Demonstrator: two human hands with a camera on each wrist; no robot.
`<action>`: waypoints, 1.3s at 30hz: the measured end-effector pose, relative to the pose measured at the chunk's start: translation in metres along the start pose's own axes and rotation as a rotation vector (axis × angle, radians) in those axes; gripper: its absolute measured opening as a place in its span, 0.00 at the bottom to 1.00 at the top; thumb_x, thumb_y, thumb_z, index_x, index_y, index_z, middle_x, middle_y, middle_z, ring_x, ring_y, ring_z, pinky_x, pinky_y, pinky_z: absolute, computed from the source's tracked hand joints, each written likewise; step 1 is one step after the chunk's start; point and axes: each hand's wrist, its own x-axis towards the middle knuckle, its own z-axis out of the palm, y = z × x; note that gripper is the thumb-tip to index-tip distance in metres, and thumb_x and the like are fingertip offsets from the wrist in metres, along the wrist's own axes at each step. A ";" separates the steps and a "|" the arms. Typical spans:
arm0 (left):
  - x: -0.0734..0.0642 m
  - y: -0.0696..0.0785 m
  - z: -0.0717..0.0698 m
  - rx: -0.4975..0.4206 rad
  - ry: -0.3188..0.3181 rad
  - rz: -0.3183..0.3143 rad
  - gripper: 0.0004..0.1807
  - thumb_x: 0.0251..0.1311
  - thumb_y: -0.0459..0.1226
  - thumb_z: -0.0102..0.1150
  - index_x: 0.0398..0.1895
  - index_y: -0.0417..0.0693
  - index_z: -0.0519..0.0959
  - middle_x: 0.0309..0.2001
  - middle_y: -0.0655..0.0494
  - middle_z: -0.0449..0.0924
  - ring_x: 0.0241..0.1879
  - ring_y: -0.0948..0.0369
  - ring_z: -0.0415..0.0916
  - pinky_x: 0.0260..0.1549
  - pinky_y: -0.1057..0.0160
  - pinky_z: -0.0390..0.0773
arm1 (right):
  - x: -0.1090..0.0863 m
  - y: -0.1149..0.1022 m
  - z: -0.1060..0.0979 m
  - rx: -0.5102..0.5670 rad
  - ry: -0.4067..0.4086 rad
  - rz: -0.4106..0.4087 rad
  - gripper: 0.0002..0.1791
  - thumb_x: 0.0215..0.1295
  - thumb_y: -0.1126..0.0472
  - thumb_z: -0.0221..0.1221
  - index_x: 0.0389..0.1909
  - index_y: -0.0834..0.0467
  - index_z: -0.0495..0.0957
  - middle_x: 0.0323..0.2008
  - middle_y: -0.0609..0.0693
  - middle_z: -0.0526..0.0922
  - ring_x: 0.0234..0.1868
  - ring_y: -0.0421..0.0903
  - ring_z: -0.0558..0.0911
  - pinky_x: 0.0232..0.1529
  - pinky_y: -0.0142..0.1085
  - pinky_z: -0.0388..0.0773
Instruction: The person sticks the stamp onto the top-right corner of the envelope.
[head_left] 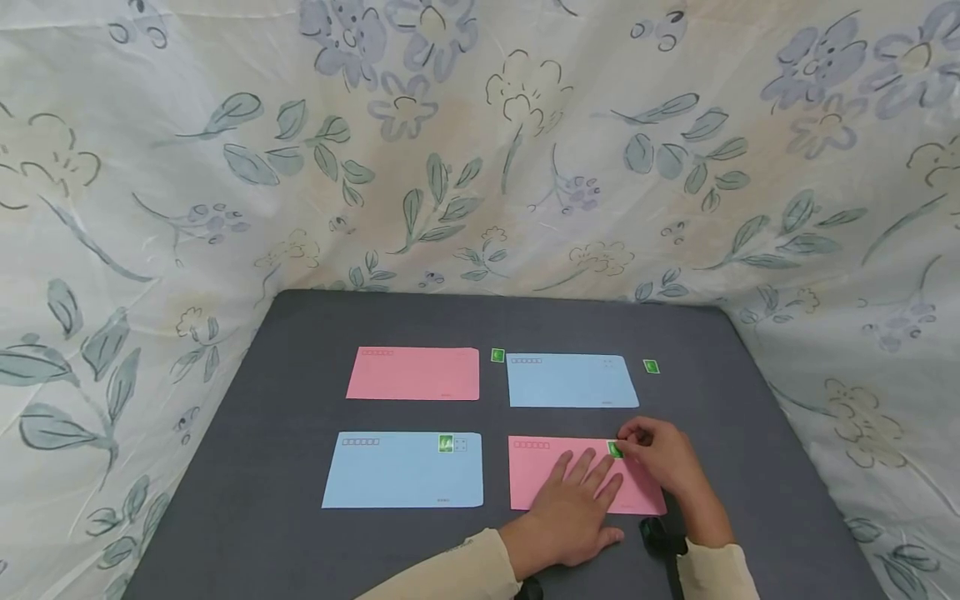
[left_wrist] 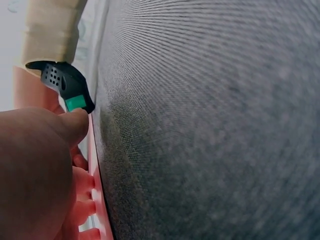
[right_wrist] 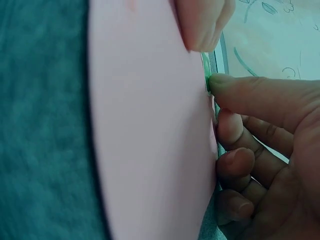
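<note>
A pink envelope (head_left: 637, 492) lies at the front right of the dark table. My left hand (head_left: 573, 512) rests flat on it with fingers spread, the fingertips close to a small green stamp (head_left: 615, 449) at the envelope's top right. My right hand (head_left: 663, 454) reaches in from the right and pinches the stamp at its edge, the other fingers curled. In the right wrist view the thumb (right_wrist: 245, 90) touches the green stamp (right_wrist: 206, 70) against the envelope's edge. The left wrist view shows mostly table cloth, with the left thumb (left_wrist: 72, 125) at its left.
A blue envelope (head_left: 397, 479) with a green stamp (head_left: 446, 443) on its upper right lies at front left. Behind are another pink envelope (head_left: 412, 375) and blue envelope (head_left: 573, 383). Loose green stamps lie beside them, one between (head_left: 498, 356) and one at right (head_left: 651, 367).
</note>
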 end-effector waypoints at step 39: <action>-0.003 0.000 -0.003 -0.035 -0.009 0.003 0.44 0.77 0.73 0.34 0.90 0.71 0.50 0.89 0.65 0.36 0.87 0.58 0.34 0.82 0.49 0.43 | 0.000 -0.002 0.000 0.013 -0.008 0.020 0.06 0.68 0.63 0.74 0.40 0.58 0.87 0.31 0.50 0.81 0.34 0.50 0.79 0.32 0.39 0.78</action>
